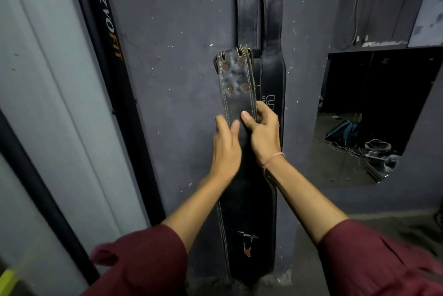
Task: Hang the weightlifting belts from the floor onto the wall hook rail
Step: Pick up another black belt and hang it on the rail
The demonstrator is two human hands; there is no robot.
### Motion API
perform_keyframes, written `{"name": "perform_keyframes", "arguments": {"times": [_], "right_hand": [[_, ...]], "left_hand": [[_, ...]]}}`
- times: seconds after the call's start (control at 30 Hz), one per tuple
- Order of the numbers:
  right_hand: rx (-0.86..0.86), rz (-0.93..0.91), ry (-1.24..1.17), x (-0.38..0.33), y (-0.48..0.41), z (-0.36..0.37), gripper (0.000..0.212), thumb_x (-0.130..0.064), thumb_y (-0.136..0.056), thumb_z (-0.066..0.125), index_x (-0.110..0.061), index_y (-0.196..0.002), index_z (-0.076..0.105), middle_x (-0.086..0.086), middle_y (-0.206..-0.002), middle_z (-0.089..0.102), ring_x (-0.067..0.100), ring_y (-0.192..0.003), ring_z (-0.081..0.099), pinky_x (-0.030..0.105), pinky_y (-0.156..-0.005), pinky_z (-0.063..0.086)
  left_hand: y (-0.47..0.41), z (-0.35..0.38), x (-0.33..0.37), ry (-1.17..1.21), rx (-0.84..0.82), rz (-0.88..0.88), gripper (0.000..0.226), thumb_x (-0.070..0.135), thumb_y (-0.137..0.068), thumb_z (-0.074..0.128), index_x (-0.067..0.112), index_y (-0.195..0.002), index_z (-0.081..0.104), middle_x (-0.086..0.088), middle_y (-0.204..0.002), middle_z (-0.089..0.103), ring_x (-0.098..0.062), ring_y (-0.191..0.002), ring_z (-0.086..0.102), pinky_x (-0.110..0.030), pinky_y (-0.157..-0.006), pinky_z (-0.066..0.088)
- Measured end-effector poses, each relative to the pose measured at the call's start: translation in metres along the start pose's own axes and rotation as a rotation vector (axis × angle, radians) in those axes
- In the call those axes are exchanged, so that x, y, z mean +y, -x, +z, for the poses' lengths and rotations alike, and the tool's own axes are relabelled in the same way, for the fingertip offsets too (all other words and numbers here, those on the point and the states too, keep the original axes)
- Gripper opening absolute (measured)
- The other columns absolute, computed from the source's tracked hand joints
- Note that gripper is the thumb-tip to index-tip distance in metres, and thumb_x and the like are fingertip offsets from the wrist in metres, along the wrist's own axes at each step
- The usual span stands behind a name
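Belt [236,85] pinched by left hand [226,149] and right hand [262,135], fingers curled behind; hanging belts [271,32] cut off up top, dark wall [179,56].

Black, scuffed grey toward the top: near belt [236,94], with pale double stitching down both edges, four rust-brown rivets and a white-and-red logo low down. Black too, with pale stitching and white lettering: far belts [271,32]. Dark slate-blue wall [182,32], speckled with white flecks. Maroon sleeves [148,264]. Thin pink wristband [273,159]. At left, black post [107,32] with white and orange letters, beside a pale grey panel [36,80]. Far right, blue bundle [342,130].
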State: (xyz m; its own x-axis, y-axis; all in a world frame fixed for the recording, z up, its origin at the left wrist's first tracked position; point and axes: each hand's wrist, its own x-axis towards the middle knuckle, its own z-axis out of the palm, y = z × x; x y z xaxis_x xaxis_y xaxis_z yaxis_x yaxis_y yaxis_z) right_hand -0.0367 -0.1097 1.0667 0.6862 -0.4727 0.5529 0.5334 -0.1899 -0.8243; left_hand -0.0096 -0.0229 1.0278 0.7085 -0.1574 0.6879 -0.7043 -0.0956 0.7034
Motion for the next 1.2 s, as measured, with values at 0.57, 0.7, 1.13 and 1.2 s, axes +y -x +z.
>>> {"name": "perform_keyframes", "arguments": {"times": [0.57,0.7,1.13,1.2], "right_hand": [[-0.006,0.056,0.019,0.009,0.021,-0.020,0.038,-0.014,-0.090,0.065,-0.002,-0.125,0.058,0.014,-0.128,0.063,0.027,-0.126,0.057,0.048,-0.111,0.041],[-0.028,0.104,-0.014,0.021,0.032,-0.024,0.033,-0.002,-0.092,0.062,-0.007,-0.125,0.059,0.005,-0.127,0.065,0.017,-0.123,0.058,0.042,-0.114,0.040],[-0.058,-0.097,0.100,-0.030,-0.014,-0.026,0.025,-0.038,-0.106,0.034,-0.017,-0.105,0.047,-0.010,-0.085,0.060,-0.014,-0.070,0.055,0.013,-0.070,0.045],[-0.054,-0.116,0.143,-0.027,-0.017,-0.026,0.026,-0.039,-0.105,0.035,-0.016,-0.106,0.047,0.001,-0.089,0.064,-0.001,-0.077,0.058,0.029,-0.076,0.048]], "left_hand": [[-0.013,0.011,0.027,0.152,0.036,-0.188,0.033,0.036,-0.106,0.034,0.006,-0.105,0.046,0.004,-0.094,0.059,0.005,-0.085,0.056,-0.010,-0.077,0.042],[-0.069,0.004,0.042,0.419,0.073,-0.437,0.071,0.070,-0.087,0.039,0.009,-0.116,0.060,-0.018,-0.117,0.068,-0.035,-0.114,0.064,-0.051,-0.100,0.050],[-0.049,0.014,0.055,0.588,0.090,-0.288,0.024,0.005,-0.101,0.041,-0.003,-0.115,0.060,-0.024,-0.111,0.068,-0.031,-0.099,0.062,-0.051,-0.098,0.047],[-0.050,0.010,0.055,0.567,0.080,-0.273,0.030,-0.004,-0.098,0.039,-0.002,-0.122,0.058,-0.019,-0.113,0.068,-0.028,-0.101,0.063,-0.045,-0.098,0.047]]}}
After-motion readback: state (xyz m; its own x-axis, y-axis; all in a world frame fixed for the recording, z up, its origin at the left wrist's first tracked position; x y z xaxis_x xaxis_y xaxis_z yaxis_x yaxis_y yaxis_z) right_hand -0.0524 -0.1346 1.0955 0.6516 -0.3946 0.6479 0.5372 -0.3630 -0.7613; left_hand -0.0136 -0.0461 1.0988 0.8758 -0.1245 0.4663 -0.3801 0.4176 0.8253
